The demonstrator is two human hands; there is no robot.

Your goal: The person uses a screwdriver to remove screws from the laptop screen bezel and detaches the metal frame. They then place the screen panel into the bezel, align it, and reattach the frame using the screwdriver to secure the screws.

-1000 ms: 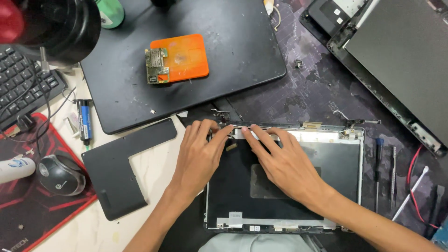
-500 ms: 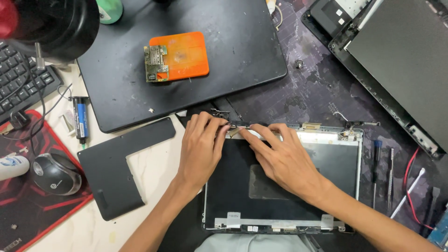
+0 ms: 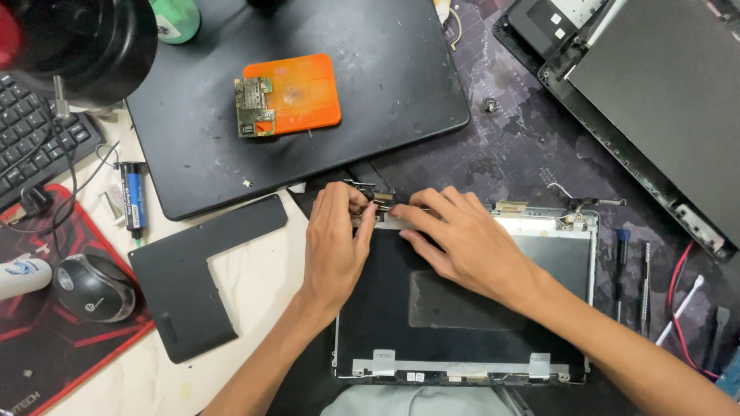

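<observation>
Hinge bracket (image 3: 375, 199) on the screen back cover (image 3: 462, 308) is pinched by left hand (image 3: 333, 246) and right hand (image 3: 462, 239); careful freeing is judged next.

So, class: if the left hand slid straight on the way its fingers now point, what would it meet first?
The left hand points up the picture; just past its fingertips lies the metal hinge bracket, which it probably already touches. Beyond that comes the closed black laptop, though heights are unclear.
</observation>
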